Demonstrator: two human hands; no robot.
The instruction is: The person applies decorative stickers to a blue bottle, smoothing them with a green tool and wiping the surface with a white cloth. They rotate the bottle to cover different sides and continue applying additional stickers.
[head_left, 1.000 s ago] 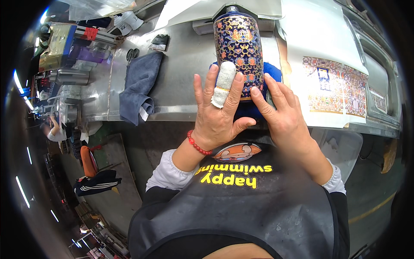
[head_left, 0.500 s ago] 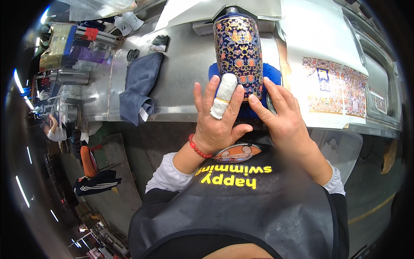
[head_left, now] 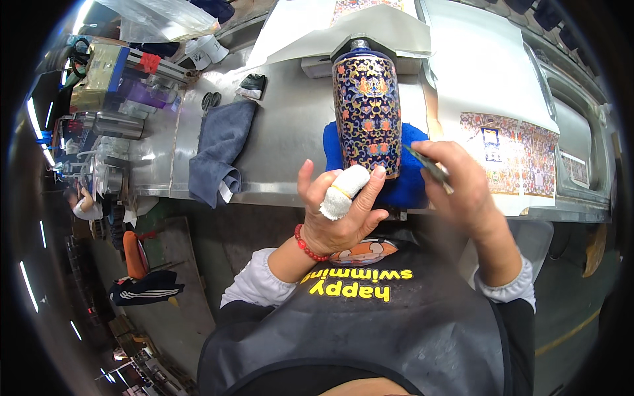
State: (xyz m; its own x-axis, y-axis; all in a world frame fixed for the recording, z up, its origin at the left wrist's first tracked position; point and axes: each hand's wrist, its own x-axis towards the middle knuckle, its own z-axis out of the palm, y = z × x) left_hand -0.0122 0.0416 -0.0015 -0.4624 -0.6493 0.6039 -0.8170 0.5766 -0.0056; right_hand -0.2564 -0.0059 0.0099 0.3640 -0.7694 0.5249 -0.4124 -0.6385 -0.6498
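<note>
A dark blue bottle (head_left: 368, 112) with a gold and orange floral pattern lies lengthwise, its neck pointing away from me. Under its near part is a bright blue cloth (head_left: 414, 183); its far end rests in a dark notched support (head_left: 340, 49). My left hand (head_left: 343, 208) has its fingers apart, with a white fabric sleeve (head_left: 345, 191) on one finger. Its fingertips are at the bottle's near end; whether they press on it I cannot tell. To the right of the bottle, my right hand (head_left: 462, 181) grips a thin, flat, dark green tool (head_left: 429, 168), partly hidden by the fingers.
On the metal table (head_left: 290, 112) a grey-blue cloth (head_left: 224, 145) lies left, below a small dark packet (head_left: 252, 86) and black scissors (head_left: 210, 100). Patterned printed sheets (head_left: 508, 155) lie on white paper at right, beside a metal sink (head_left: 574, 125). Another person (head_left: 82, 201) is far left.
My right hand has left the bottle's near right edge, moved right, and now holds the thin green tool. My left hand has curled its fingers a little. The whole view has shifted slightly.
</note>
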